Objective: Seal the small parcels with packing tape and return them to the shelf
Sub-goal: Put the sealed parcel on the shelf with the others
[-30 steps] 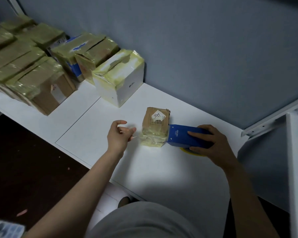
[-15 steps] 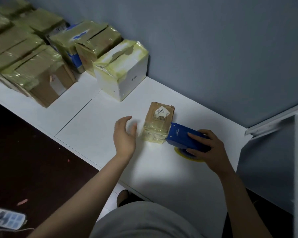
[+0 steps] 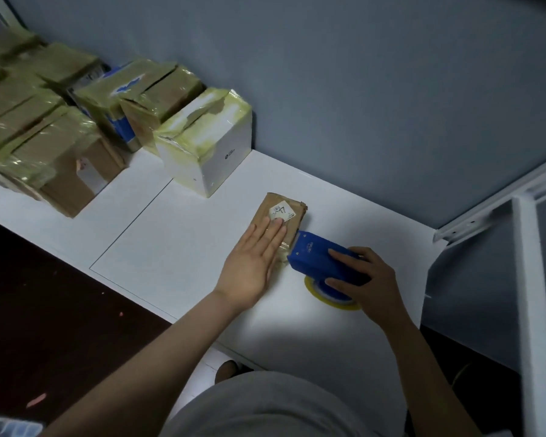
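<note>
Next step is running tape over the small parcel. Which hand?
Right. The right hand grips the tape dispenser, its front at the parcel; the left hand lies flat on top, steadying it.

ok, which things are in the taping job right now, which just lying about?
In use: parcel, tape dispenser, left hand flat on parcel, right hand gripping dispenser.
Lying about: white box, taped brown boxes, blurry floor item.
</note>
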